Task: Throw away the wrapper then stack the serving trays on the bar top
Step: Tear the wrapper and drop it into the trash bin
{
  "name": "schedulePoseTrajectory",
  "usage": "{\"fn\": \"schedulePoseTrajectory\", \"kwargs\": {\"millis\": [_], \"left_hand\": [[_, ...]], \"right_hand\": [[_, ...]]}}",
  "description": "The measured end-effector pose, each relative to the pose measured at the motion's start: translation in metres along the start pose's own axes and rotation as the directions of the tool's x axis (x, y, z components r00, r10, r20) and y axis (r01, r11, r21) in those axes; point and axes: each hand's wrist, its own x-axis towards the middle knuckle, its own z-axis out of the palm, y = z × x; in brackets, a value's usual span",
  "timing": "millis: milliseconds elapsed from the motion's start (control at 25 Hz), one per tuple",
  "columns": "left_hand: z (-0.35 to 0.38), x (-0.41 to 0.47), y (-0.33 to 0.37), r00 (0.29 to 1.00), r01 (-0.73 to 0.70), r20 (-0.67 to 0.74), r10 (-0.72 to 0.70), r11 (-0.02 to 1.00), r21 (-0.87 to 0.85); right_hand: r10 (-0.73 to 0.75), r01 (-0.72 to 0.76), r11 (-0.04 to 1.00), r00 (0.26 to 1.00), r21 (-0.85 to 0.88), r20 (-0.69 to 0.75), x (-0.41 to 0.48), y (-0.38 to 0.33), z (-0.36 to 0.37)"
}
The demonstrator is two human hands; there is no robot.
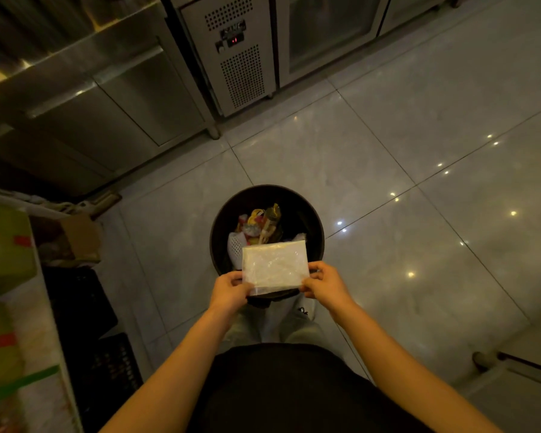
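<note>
A clear, whitish plastic wrapper [275,266] is held flat over the near rim of a round dark trash bin [222,220] on the floor. My left hand [230,290] pinches its lower left corner and my right hand [325,284] pinches its lower right corner. Inside the bin lie colourful wrappers and white rubbish. No serving trays or bar top are in view.
Stainless steel cabinets [113,98] and an under-counter fridge [231,57] line the far side. At the left stand shelves with green boxes [3,245], a cardboard box [82,235] and black crates [85,301]. Glossy grey floor tiles [419,182] spread to the right.
</note>
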Motion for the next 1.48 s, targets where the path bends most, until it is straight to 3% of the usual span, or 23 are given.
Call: {"fn": "schedulePoseTrajectory", "kwargs": {"millis": [160,360,520,640,920,1480], "left_hand": [[-0.013,0.02,0.005,0.999,-0.034,-0.017,0.035,0.997,0.066],[-0.033,0.048,0.022,0.985,-0.171,0.026,0.169,0.975,0.143],[-0.047,0.06,0.031,0.946,-0.313,0.148,0.287,0.928,0.202],[-0.056,0.072,0.026,0.91,-0.391,0.291,0.296,0.847,0.361],[-0.083,0.089,0.018,0.866,-0.492,0.336,0.37,0.752,0.439],[-0.056,0.072,0.045,0.544,-0.832,0.452,0.706,0.384,0.402]], "right_hand": [[0.018,-0.019,0.999,0.999,-0.035,-0.033,0.006,-0.014,0.02],[0.001,-0.005,1.0,0.984,-0.021,-0.178,0.019,-0.039,0.043],[0.018,-0.03,0.999,0.96,-0.04,-0.279,0.025,-0.049,0.058],[0.089,-0.117,0.991,0.945,-0.071,-0.314,0.023,-0.045,0.066],[0.125,-0.153,0.987,0.919,-0.045,-0.373,0.008,-0.043,0.087],[-0.173,0.084,0.979,0.828,-0.186,-0.533,-0.025,-0.052,0.086]]}}
